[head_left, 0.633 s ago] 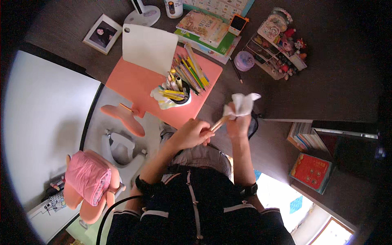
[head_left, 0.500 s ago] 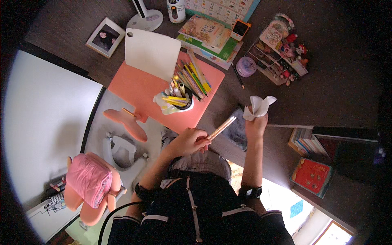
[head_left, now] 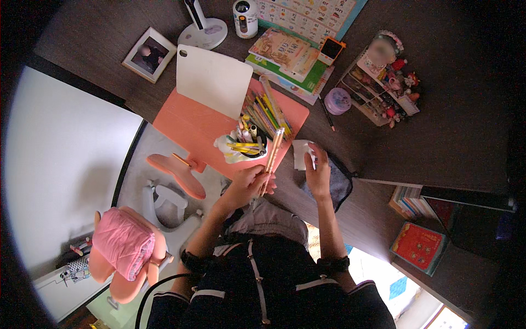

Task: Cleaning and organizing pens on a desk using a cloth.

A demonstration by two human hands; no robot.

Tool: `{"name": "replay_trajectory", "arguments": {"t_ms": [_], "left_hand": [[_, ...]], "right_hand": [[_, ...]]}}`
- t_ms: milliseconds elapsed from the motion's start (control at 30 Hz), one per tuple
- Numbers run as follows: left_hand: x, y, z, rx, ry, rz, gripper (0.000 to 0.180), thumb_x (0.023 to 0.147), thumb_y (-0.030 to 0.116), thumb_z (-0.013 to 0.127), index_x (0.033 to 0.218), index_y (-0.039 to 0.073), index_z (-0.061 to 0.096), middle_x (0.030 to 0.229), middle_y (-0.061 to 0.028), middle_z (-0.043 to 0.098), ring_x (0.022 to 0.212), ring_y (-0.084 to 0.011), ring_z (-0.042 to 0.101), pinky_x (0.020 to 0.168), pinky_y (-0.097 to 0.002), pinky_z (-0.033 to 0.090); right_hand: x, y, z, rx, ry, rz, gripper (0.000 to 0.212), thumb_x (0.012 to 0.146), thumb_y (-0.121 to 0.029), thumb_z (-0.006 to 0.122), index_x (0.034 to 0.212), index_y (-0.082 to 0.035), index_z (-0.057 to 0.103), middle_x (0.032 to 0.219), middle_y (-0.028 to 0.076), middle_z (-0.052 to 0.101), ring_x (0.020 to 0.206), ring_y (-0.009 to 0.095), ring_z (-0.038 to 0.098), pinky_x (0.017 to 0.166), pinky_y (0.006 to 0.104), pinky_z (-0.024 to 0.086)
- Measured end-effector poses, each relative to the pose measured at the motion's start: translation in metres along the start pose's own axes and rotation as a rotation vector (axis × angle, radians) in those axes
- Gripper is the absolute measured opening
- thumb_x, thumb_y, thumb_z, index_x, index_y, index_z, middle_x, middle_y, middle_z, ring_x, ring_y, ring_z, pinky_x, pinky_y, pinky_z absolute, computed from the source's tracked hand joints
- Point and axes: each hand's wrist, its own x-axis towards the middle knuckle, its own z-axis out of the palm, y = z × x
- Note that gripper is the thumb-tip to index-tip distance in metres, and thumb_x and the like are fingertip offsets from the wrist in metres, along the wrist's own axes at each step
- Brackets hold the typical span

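Thin copper-coloured pencils (head_left: 270, 159) with silvery ends stand up at a slant from my left hand (head_left: 247, 187), whose fingers are closed around their lower part. Just to the right, a white tissue (head_left: 302, 154) sits in the bent fingers of my right hand (head_left: 318, 174); some white shows between thumb and fingers. Under that hand lies a dark grey cloth or pouch (head_left: 338, 182). Beyond my left hand is a white pen holder (head_left: 223, 149) full of pens and pencils. More coloured pencils (head_left: 263, 112) lie in a bundle behind it.
A coral desk mat (head_left: 192, 129) holds a white board (head_left: 213, 79). Farther back are a framed photo (head_left: 149, 55), a lamp base (head_left: 203, 35), books (head_left: 287, 52) and a trinket rack (head_left: 378, 82). A coral-padded chair (head_left: 123, 247) stands at left; a red book (head_left: 418, 247) lies at right.
My right hand has moved left and slightly down with the tissue, toward the pencils. My left hand has swung the pencils more upright. The view has shifted slightly.
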Motion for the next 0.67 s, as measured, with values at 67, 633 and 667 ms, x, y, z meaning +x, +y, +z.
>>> {"name": "replay_trajectory", "arguments": {"t_ms": [67,633,667], "left_hand": [[0.005,-0.012,-0.004,0.091,-0.082,0.048,0.020,0.085,0.013,0.040,0.087,-0.005,0.049,0.074,-0.0090,0.057,0.064,-0.0132,0.058,0.055,-0.0229,0.046],[-0.001,-0.018,-0.053,0.017,-0.084,0.070,0.020,0.083,0.012,0.046,0.098,-0.002,0.048,0.091,-0.0092,0.054,0.088,-0.0153,0.053,0.076,-0.0265,0.043],[-0.003,-0.025,-0.059,-0.108,-0.095,0.045,0.022,0.082,0.014,0.049,0.097,-0.002,0.048,0.093,-0.0097,0.053,0.089,-0.0160,0.053,0.076,-0.0261,0.043]], "right_hand": [[0.023,-0.058,-0.024,0.509,-0.197,0.230,0.028,0.083,-0.016,0.046,0.105,0.000,0.047,0.083,0.008,0.055,0.061,0.010,0.048,0.052,0.0215,0.038],[0.082,-0.102,-0.055,0.750,0.024,0.067,0.014,0.085,-0.009,0.041,0.089,0.002,0.050,0.085,0.010,0.059,0.063,0.006,0.047,0.057,0.0196,0.040],[0.084,-0.099,-0.049,0.757,0.009,0.035,0.015,0.085,-0.009,0.042,0.091,0.002,0.050,0.087,0.010,0.058,0.064,0.007,0.048,0.058,0.0196,0.040]]}}
